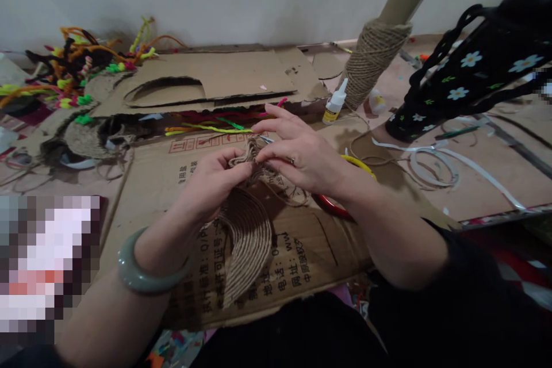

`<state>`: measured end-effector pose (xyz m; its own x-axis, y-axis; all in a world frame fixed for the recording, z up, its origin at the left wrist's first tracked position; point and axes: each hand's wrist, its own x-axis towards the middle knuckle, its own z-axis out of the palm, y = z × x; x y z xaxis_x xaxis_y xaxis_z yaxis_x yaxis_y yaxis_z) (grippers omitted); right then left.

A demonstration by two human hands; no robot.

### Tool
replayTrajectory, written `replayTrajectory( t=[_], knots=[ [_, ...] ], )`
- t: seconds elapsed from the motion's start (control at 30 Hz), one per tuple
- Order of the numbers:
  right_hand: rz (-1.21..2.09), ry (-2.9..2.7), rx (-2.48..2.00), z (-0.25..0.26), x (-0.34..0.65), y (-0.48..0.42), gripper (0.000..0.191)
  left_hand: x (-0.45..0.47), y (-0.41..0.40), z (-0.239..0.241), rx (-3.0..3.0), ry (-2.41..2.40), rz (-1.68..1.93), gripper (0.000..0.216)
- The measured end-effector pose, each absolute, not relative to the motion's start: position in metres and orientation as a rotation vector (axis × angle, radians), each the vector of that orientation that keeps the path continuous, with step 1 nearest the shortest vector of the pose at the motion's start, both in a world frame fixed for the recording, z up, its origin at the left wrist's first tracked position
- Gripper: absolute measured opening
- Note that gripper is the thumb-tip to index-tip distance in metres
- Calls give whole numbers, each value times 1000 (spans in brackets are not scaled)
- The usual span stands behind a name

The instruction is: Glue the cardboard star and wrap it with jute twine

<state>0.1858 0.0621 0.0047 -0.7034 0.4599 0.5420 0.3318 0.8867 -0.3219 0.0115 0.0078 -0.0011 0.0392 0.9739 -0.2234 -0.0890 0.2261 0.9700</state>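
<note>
Both hands meet over a printed cardboard sheet [150, 201]. My left hand [207, 184] is closed, thumb and fingers pinching a bunched piece of jute twine [249, 154] laid in close rows. On the right side of that piece, my right hand [302, 146] pinches with thumb and fingertips, its upper fingers stretched out. A small pointed metal tip [266, 139] shows by the right fingers; what it belongs to is partly hidden. Just below the hands lies a curved, leaf-like panel of twine rows [252, 236]. Red and yellow handle loops [334, 207] show under my right forearm.
Behind the hands stand a small glue bottle [334, 104] and a twine spool [375, 60]. A black flowered bottle [466, 77] leans at the right, near white tape [435, 167]. Cut cardboard [241, 72] and colourful fuzzy stems [77, 63] lie at the back left.
</note>
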Motion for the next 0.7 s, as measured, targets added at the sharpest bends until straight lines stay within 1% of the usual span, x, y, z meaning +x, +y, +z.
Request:
replayTrajectory(
  t=[0.1, 0.17, 0.2, 0.33, 0.4, 0.53, 0.7],
  knots=[
    [340, -2376, -572, 6, 186, 62, 15, 12, 7, 0, 1027, 1258, 1068, 8],
    [456, -2325, -651, 8, 186, 61, 11, 12, 6, 1, 1051, 1290, 1037, 8],
    [542, -2298, -706, 9, 186, 60, 14, 13, 5, 2, 1067, 1308, 1012, 8],
    [938, -2260, -804, 9, 185, 57, 42, 14, 3, 3, 1149, 1365, 911, 8],
    [1038, -2277, -794, 6, 183, 56, 48, 14, 3, 1, 1202, 1378, 874, 6],
    [1074, -2263, -800, 4, 180, 55, 43, 11, 4, -2, 1216, 1386, 850, 7],
    [1254, -2072, -808, 5, 177, 56, 32, 13, 4, -1, 983, 1242, 1035, 20]
  ],
)
